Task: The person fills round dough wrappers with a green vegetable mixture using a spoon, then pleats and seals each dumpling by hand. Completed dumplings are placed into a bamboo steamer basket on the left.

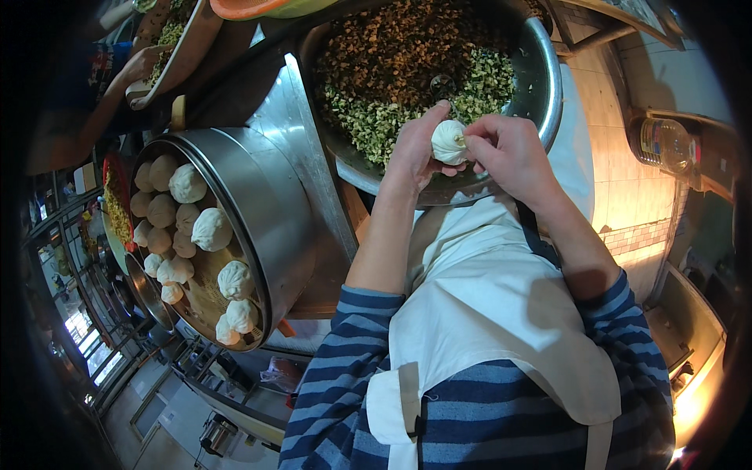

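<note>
A white stuffed dough bun [448, 143] with pleats rests in my left hand [414, 147], over the near edge of a large metal basin [552, 76]. My right hand [505, 150] pinches the gathered dough at the bun's right side, where a bit of filling shows. Chopped filling [399, 64], brown at the back and green-and-white nearer me, lies in the basin. Part of a utensil shows in the filling just beyond my hands. To the left, a round metal steamer [273, 217] holds several pleated buns [211, 230] on its perforated base.
A metal-topped table edge [320, 153] runs between steamer and basin. At the upper left, another person's hand [144, 63] reaches into a white tray [191, 64] of chopped filling. An orange colander [247, 7] sits at the top. A clear plastic bottle [670, 145] lies in view at the right.
</note>
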The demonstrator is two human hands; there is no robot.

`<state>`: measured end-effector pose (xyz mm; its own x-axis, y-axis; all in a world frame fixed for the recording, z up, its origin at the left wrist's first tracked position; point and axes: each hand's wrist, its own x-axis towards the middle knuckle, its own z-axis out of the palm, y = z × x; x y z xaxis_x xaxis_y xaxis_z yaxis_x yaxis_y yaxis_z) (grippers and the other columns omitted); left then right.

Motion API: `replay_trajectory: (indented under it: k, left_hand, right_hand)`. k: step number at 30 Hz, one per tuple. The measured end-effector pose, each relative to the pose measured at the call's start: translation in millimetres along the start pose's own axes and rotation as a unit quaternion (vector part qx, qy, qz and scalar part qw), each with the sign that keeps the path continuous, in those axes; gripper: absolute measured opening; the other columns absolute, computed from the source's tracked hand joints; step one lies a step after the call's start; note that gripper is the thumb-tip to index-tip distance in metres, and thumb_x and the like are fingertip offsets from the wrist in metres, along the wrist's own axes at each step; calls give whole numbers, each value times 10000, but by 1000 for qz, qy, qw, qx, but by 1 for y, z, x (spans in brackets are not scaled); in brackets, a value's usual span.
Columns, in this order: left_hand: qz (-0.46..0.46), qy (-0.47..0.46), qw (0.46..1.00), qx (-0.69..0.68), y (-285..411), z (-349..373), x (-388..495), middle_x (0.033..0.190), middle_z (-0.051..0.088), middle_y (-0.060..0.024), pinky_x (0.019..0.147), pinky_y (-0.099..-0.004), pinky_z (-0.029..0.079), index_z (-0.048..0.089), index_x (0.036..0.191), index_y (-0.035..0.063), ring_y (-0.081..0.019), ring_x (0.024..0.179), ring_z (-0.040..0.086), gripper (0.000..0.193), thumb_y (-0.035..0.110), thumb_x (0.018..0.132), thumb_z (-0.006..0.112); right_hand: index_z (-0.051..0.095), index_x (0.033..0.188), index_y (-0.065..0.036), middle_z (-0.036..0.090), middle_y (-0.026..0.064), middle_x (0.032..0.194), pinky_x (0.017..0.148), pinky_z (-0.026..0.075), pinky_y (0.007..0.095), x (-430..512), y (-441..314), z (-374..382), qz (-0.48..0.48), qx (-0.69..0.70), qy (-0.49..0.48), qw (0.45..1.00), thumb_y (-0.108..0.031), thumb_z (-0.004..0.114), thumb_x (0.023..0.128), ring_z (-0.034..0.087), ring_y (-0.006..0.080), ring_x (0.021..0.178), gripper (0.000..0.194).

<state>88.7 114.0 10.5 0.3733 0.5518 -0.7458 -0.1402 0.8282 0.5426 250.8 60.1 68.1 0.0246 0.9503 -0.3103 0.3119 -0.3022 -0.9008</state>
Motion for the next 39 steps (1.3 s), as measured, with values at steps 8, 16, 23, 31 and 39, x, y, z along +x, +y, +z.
replay_trajectory:
  k: [8,16,23,31,39]
  left_hand:
    - [-4,-34,999,33,2,3,4,820,706,-62,470,-345,542,684,1031,69,-199,635,687,483,522,1046,520]
    - [88,-40,995,-18,-4,5,-6,768,705,-97,407,-307,535,670,927,34,-211,556,682,510,497,1064,507]
    - [86,-6,996,0,-1,15,-5,751,704,-106,419,-321,552,673,906,12,-221,545,686,510,470,1060,512]
    - [102,20,995,4,0,20,-7,726,700,-88,420,-323,507,683,903,35,-216,545,680,503,482,1045,501]
    - [123,3,992,4,-3,25,-11,737,699,-91,413,-320,517,680,905,25,-205,562,683,456,420,1056,511]
  right_hand:
    - [733,974,38,714,160,773,627,533,315,4,-1,-2,-165,-128,52,977,-98,658,892,691,175,662,175]
    - [728,972,34,726,146,791,637,529,308,1,-5,-6,-106,-96,36,989,-98,665,895,693,184,683,165]
    - [730,970,16,721,148,787,640,540,326,0,-6,-9,-120,-76,59,988,-111,670,896,705,220,683,159]
    - [751,998,16,738,91,780,653,549,288,3,-9,-18,10,109,-27,994,-110,688,892,689,127,668,177]
    - [751,914,26,741,100,780,642,554,274,6,-7,-11,-59,-41,65,995,-96,684,866,687,156,645,148]
